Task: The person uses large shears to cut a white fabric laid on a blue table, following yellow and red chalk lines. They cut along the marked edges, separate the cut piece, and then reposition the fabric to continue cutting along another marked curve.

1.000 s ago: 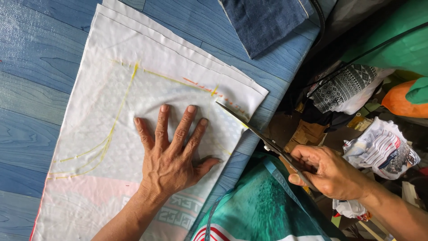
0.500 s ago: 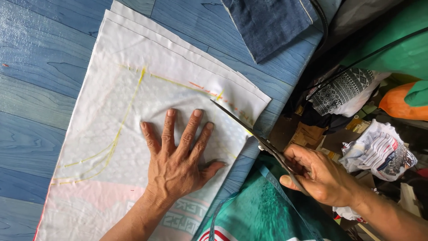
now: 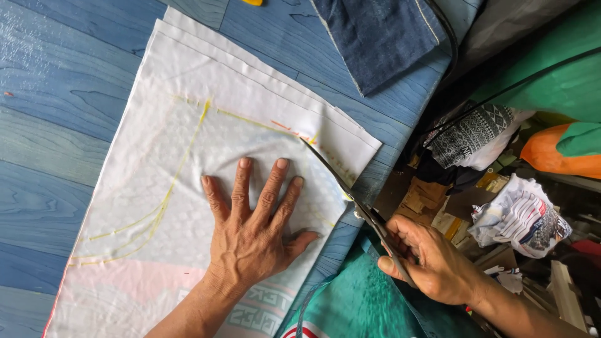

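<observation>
Right hand [image 3: 438, 266] had a closed grip round the handles of a pair of scissors [image 3: 350, 194], blades nearly shut and already into the white fabric [image 3: 206, 156] from its right edge, tips sitting just by the yellow chalk line [image 3: 244, 119] near the top. Left hand [image 3: 256, 231] wasn't gripping anything, just pressed flat on the cloth with fingers spread wide, right beside the blades, which looked like it was there to keep the layers from sliding or bunching while the cut ran. The fabric lay stacked in a few layers on the blue wood-grain worktop [image 3: 56, 156], edges stepped at the top so you could see each sheet. A second curved chalk line swept down the left part of the cloth, well clear of the scissors. Folded denim piece [image 3: 375, 37] sat at the top of the worktop, apart from everything. Teal cloth [image 3: 357, 307] lay under the right wrist, and off to the right was a jumble of patterned scraps [image 3: 519, 219]
</observation>
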